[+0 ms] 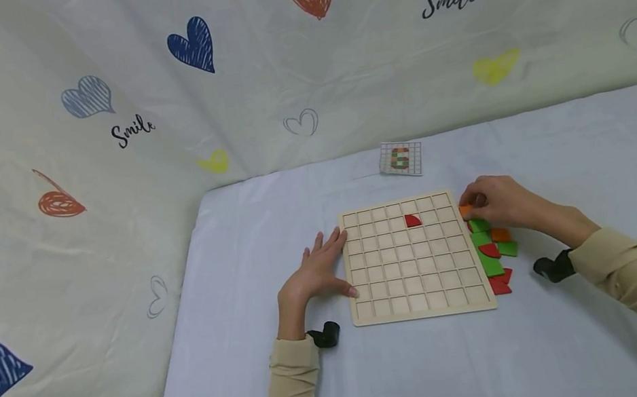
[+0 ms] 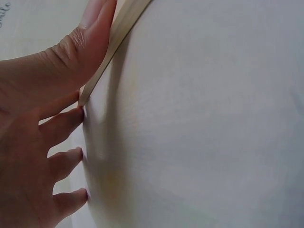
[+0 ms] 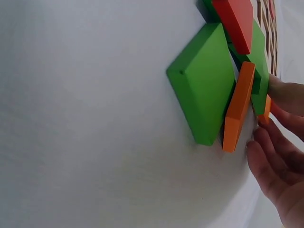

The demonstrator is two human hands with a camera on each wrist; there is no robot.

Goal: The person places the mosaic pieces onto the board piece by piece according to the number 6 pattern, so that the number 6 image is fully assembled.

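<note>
A square wooden grid board (image 1: 396,255) lies on the white cloth, with one red quarter-circle piece (image 1: 412,220) in a cell of its upper part. My left hand (image 1: 314,273) rests at the board's left edge, fingers spread and thumb (image 2: 90,45) against the side of the frame. Beyond the board's upper right corner, my right hand (image 1: 499,200) pinches an orange piece (image 1: 465,211) between thumb and fingertips. Below it, along the right edge, lies a loose heap of green pieces (image 1: 492,266), red pieces (image 1: 500,282) and another orange piece (image 1: 500,235).
A small pattern card (image 1: 401,158) showing a coloured figure on a grid lies behind the board. The table's white cloth (image 1: 431,374) reaches to a backdrop (image 1: 252,85) printed with hearts. Black wrist cameras sit near both cuffs.
</note>
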